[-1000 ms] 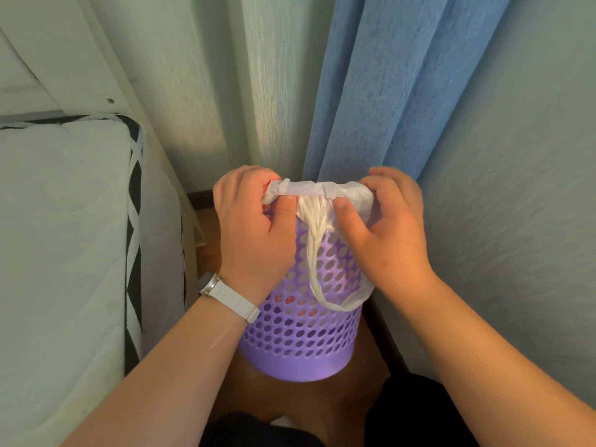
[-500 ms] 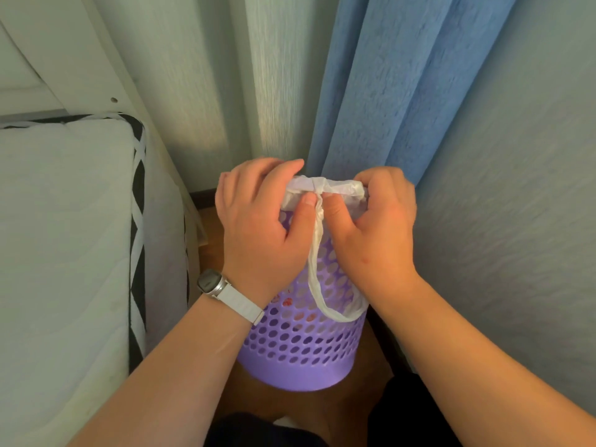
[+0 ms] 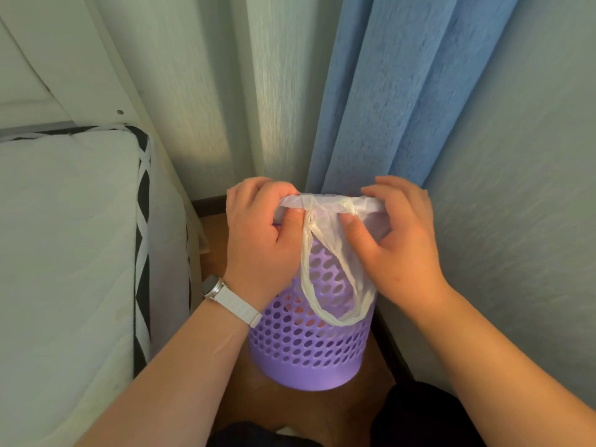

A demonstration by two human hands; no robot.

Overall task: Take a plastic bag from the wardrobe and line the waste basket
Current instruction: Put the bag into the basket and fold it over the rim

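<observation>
A purple perforated waste basket stands upright on the wooden floor in the corner. A thin white plastic bag is folded over its rim, and one bag handle hangs down the near side as a loop. My left hand, with a white watch on the wrist, pinches the bag at the rim's left side. My right hand pinches the bag at the rim's right side, thumb pressing on the plastic. The basket's opening is hidden behind my hands and the bag.
A white mattress with black-and-white edging fills the left. A blue curtain hangs behind the basket. Pale walls close in on the right and back. Only a narrow strip of wooden floor surrounds the basket.
My hands have moved apart along the rim, spreading the bag's edge wider. The hanging handle loop has opened out.
</observation>
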